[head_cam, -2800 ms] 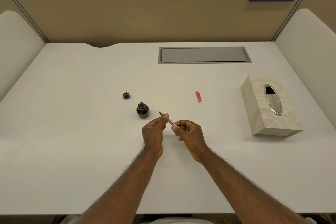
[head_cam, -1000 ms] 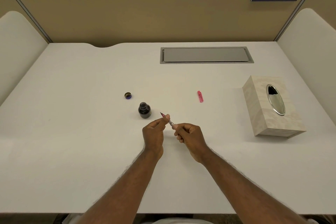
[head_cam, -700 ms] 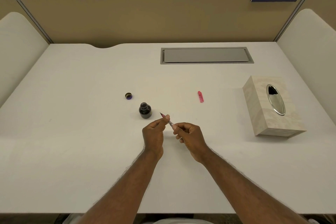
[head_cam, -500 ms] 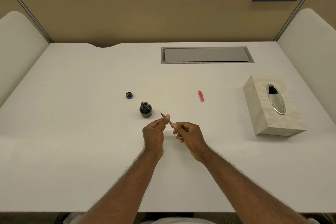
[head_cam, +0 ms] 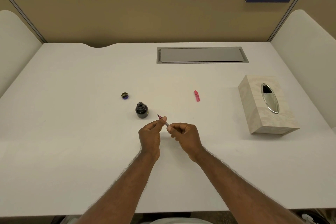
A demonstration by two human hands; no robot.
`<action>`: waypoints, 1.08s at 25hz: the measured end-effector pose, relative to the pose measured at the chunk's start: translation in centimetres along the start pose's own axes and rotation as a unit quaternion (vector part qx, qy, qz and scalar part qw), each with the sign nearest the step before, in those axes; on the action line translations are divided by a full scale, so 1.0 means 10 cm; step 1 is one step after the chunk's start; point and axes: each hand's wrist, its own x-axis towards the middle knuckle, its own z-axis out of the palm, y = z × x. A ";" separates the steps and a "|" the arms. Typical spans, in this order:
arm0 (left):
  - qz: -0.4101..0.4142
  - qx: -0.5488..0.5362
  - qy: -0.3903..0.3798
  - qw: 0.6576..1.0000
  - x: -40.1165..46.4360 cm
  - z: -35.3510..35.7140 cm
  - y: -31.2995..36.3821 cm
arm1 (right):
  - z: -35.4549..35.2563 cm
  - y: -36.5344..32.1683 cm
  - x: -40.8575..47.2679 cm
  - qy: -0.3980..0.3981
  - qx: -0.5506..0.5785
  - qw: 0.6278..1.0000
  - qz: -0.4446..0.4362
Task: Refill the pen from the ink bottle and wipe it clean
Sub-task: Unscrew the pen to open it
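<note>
Both hands hold a thin pink pen over the white desk. My left hand pinches it near the nib, which points up and left toward the ink bottle. My right hand grips the rear part, mostly hidden in the fingers. The small dark ink bottle stands open just left of the nib, apart from it. Its cap lies upside down farther back left. The pink pen cap lies to the right.
A beige tissue box with an oval metal-rimmed slot sits at the right. A grey cable hatch is set in the desk at the back. Padded dividers flank the white desk.
The hands and pen stay almost in place; over the frames my right fingers have slid a little closer to the left hand along the pen.
</note>
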 end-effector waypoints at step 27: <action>0.016 -0.047 0.043 0.998 0.18 -0.07 0.10 | -0.08 0.18 -0.07 0.055 -0.062 0.995 -0.059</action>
